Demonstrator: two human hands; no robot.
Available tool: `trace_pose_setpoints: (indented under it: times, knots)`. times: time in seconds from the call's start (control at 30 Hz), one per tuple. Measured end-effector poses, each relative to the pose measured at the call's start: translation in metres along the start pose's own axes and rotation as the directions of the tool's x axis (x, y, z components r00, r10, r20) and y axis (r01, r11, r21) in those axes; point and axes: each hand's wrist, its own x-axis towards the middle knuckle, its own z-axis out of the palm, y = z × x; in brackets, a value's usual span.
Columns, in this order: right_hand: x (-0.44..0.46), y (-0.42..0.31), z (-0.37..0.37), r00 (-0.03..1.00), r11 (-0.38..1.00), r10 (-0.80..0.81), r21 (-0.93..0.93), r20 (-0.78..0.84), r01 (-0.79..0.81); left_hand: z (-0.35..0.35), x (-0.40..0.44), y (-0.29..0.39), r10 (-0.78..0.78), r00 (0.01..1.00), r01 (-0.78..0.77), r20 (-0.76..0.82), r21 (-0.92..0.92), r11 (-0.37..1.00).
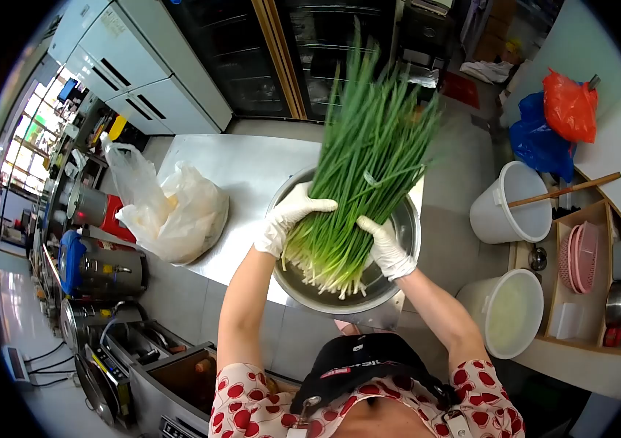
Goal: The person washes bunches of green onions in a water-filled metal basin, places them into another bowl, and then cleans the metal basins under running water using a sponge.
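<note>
A large bundle of green onions (pixel 369 168) lies across a round metal basin (pixel 305 288), white root ends toward me and long green tops reaching past the far rim. Gloved in white, my left hand (pixel 292 213) wraps the bundle's left side with the thumb on top. My right hand (pixel 389 248), also gloved, grips it from the right, its thumb over the stalks. The fingers of both hands are partly hidden under the onions. A pale band (pixel 370 177) shows around some stalks higher up.
The basin stands on a steel table (pixel 245 157). A white plastic bag (pixel 172 208) sits at its left end. On the right are a white bucket (pixel 497 212) with a wooden stick, another bucket (pixel 482 314) holding pale liquid, and a shelf with pink baskets (pixel 579 257).
</note>
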Motion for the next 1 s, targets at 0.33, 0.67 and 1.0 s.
trace_pose_setpoints:
  times: [0.33, 0.67, 1.0]
  knots:
    - [0.049, -0.002, -0.029, 0.995, 0.959, -0.092, -0.274, -0.037, 0.079, 0.034, -0.042, -0.088, 0.253, 0.555, -0.324, -0.793, 0.074, 0.943]
    - [0.025, 0.001, -0.04, 0.876, 0.978, -0.198, -0.15, -0.441, 0.146, 0.058, -0.062, -0.112, 0.123, -0.052, -0.349, -0.991, 0.134, 0.928]
    - [-0.067, -0.047, -0.066, 0.854, 0.767, 0.451, -0.376, -0.26, -0.52, 0.097, -0.108, -0.099, -0.318, 0.205, -0.342, -0.926, -0.372, 0.863]
